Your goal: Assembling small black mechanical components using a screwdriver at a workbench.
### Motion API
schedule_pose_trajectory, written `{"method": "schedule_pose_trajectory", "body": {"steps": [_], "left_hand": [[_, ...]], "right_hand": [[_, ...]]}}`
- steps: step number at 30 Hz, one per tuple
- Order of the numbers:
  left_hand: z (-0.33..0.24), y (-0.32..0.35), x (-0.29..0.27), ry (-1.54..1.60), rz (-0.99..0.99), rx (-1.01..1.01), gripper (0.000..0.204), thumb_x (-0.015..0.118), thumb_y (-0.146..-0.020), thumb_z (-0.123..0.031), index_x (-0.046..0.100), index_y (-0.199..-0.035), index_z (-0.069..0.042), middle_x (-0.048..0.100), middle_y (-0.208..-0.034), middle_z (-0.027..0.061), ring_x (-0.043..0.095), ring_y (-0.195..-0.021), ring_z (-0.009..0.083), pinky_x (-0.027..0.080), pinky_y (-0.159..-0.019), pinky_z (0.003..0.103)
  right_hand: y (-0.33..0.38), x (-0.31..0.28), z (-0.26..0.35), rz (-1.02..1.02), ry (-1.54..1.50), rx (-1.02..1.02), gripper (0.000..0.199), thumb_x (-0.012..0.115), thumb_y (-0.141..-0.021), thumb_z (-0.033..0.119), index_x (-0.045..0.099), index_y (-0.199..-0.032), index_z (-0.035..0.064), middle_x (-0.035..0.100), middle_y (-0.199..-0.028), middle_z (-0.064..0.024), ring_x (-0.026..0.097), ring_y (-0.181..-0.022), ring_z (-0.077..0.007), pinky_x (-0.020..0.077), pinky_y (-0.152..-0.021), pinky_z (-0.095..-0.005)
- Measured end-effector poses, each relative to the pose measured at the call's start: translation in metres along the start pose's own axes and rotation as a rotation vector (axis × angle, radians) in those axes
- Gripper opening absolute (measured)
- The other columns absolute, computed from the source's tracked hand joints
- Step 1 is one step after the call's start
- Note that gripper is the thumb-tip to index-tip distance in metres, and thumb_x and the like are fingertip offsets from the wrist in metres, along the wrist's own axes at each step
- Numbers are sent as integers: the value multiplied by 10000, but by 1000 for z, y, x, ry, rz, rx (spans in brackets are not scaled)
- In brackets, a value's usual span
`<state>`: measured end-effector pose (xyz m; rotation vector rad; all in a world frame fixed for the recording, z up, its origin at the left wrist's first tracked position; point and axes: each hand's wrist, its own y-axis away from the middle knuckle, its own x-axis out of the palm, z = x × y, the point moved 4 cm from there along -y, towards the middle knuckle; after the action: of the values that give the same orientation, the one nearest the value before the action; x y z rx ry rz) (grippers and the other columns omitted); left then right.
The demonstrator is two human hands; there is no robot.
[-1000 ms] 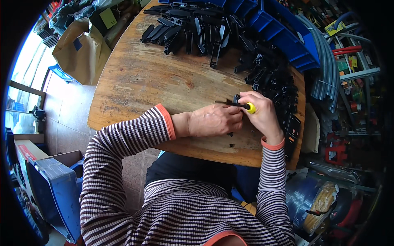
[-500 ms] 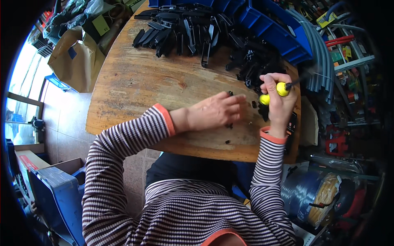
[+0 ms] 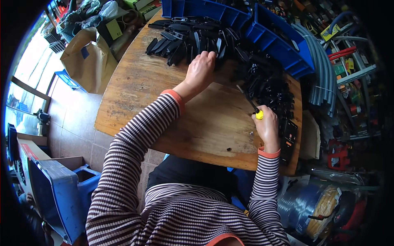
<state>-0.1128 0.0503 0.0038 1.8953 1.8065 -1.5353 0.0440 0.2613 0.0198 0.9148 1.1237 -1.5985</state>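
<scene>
My right hand [image 3: 268, 126] is wrapped round the yellow handle of a screwdriver [image 3: 259, 115], whose dark shaft slants up and to the left over the table. At the front edge of a pile of long black plastic parts [image 3: 176, 43], my left hand [image 3: 200, 70] reaches in with its fingers curled. Its fingertips, and whatever they hold, are hidden behind the knuckles. Beyond and beside the right hand lies a heap of smaller black pieces [image 3: 271, 88]. One small dark bit [image 3: 229, 149] rests near the table's front edge.
The worn wooden table [image 3: 180, 127] carries a blue bin [image 3: 283, 51] at its far right and another blue bin [image 3: 209, 15] at the back. A black phone-like item [image 3: 289, 133] lies at the right edge. A brown paper bag [image 3: 92, 61] stands beyond the left edge.
My left hand has gone from the table's middle up to the pile of long black parts. My right hand has lowered, and the screwdriver's shaft now points left instead of right.
</scene>
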Motion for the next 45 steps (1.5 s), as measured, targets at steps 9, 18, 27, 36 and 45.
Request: {"method": "schedule_pose_trajectory", "body": {"steps": [9,18,27,36,45], "left_hand": [[-60,65,-13,-76,217,562,289,633,-754,-86,556,-1029,-48,529,-962,106,530,-901,248,478,-815,347],[-61,125,-61,59,497,576,340,597,-771,-107,538,-1099,-40,520,-1063,117,525,-998,259,470,-872,357],[-76,118,-53,211,508,417,447,604,-743,-63,511,-1178,-17,534,-1063,157,570,-940,293,481,-868,373],[-96,90,-27,-69,682,601,384,596,-762,-83,576,-1140,-15,558,-1061,134,572,-968,259,483,-829,334],[-73,103,-24,95,431,996,269,580,-803,-129,603,-1054,-34,572,-1161,111,567,-1034,239,487,-853,335]], "right_hand": [[7,-10,5,-67,-336,95,190,733,-767,65,596,-889,17,649,-763,-130,641,-698,-286,497,-636,-346],[10,-21,26,-115,-436,-20,188,747,-797,87,594,-877,12,618,-667,-90,567,-584,-108,463,-567,-250],[8,-16,38,-86,-512,-100,141,719,-822,75,610,-876,5,620,-682,-87,566,-594,-127,462,-576,-260],[11,-20,25,-154,-486,-97,133,712,-814,57,613,-885,5,632,-739,-106,606,-639,-185,463,-595,-282],[-10,-7,50,-59,-464,-275,136,717,-768,13,615,-858,14,614,-783,-108,621,-698,-276,481,-613,-324]]}}
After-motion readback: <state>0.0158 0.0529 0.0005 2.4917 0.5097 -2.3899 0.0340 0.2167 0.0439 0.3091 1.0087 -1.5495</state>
